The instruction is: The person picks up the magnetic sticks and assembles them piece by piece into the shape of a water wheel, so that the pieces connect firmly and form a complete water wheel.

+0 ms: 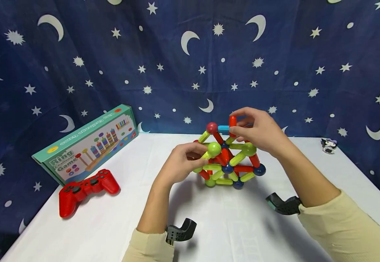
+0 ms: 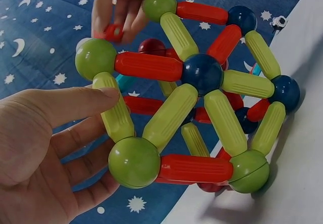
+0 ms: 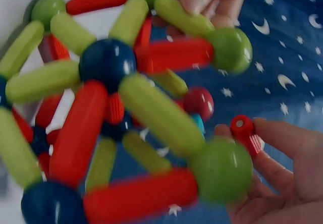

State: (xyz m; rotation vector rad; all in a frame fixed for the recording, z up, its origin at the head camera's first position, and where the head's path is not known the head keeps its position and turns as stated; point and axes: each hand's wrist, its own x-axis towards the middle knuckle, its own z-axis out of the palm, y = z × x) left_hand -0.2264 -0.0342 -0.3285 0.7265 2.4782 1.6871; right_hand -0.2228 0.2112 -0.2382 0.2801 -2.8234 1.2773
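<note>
A ball-and-rod magnetic structure (image 1: 228, 169) stands on the white table, built of red and yellow-green rods with green, blue and dark red balls. At its left side, my left hand (image 1: 180, 163) pinches a yellow-green rod (image 2: 117, 120) between thumb and fingers; this rod joins two green balls. Over the top right of the structure, my right hand (image 1: 262, 131) holds a loose red rod (image 1: 232, 123) upright between thumb and fingertips. The right wrist view shows a small metal disc in the end of that red rod (image 3: 243, 129). Behind it, a light blue rod (image 1: 223, 128) adjoins a dark red ball (image 1: 212, 127).
A green game box (image 1: 91, 145) stands at the back left, with a red game controller (image 1: 86, 189) in front of it. A small black-and-white figurine (image 1: 328, 145) is near the right back edge. Behind the table (image 1: 134, 189) hangs a dark blue star-and-moon cloth (image 1: 163, 91).
</note>
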